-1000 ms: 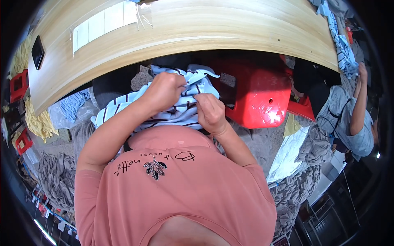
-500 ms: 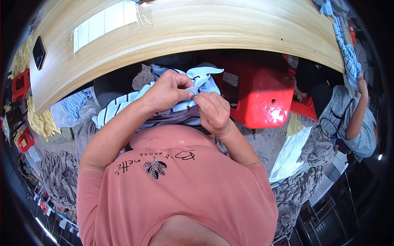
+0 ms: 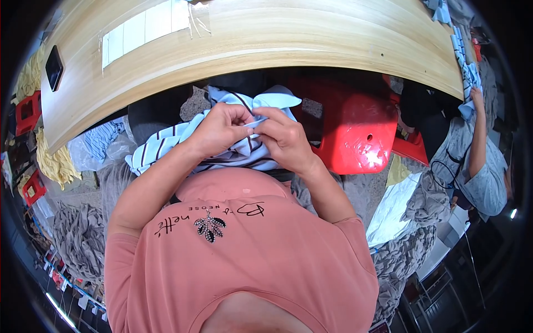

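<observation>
A light blue garment with dark stripes (image 3: 158, 145) lies bunched across my lap, below the table edge. My left hand (image 3: 221, 132) is closed, pinching a fold of it between thumb and bent fingers. Close against those fingertips, my right hand (image 3: 287, 143) pinches the same spot, its index finger bent over the cloth. Beyond the hands, a plain light blue flap (image 3: 277, 99), like a collar tip, points to the right. Whatever small detail lies between the fingertips is hidden.
A wooden table (image 3: 311, 41) spans the far side, with a dark phone (image 3: 54, 68) at its left. Red plastic stools (image 3: 358, 130) stand right. Grey cloth heaps (image 3: 80, 238) and yellow cloth (image 3: 55, 158) lie around. At far right, another person (image 3: 480, 172) handles striped blue cloth.
My right hand has turned and its index finger has lifted over the fold. A small dark thing at its fingertips no longer shows. The other person's hand has moved slightly.
</observation>
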Demonstrator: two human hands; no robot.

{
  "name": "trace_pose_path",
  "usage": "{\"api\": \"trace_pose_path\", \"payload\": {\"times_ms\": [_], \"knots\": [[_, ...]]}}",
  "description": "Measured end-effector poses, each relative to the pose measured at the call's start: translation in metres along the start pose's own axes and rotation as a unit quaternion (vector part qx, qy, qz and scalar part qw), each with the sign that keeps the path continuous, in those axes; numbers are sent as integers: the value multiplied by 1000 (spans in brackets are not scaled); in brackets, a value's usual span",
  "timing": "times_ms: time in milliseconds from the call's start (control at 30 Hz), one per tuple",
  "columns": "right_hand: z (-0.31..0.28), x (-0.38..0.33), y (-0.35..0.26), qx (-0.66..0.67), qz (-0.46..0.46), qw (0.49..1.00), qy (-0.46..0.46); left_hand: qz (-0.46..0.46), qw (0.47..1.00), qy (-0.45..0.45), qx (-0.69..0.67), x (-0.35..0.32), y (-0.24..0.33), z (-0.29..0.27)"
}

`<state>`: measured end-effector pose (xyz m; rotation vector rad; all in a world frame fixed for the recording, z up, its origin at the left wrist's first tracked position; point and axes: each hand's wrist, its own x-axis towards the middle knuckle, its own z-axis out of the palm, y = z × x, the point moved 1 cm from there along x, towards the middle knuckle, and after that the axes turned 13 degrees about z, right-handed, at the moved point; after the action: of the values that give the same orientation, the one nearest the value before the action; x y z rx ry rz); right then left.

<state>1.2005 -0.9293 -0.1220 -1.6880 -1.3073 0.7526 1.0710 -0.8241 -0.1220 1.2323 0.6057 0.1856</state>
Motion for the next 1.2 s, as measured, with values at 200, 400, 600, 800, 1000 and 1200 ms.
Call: {"api": "trace_pose_path", "payload": {"times_ms": [200,400,600,800,1000,1200], "knots": [[-1,-4,7,149,205,959,-130,37,986,-1,163,-6,3,5],[-7,4,1,241,363,886,-157,97,960,18,262,-10,6,10],[11,-4,14,184,307,928,-107,227,899,37,373,-15,3,14],[28,-3,5,107,226,966,59,318,838,59,440,-23,3,14],[35,-2,6,-73,-19,984,164,336,837,70,426,-32,7,-3],[21,-26,18,-193,-37,974,114,259,801,-7,540,-36,-2,-16]]}}
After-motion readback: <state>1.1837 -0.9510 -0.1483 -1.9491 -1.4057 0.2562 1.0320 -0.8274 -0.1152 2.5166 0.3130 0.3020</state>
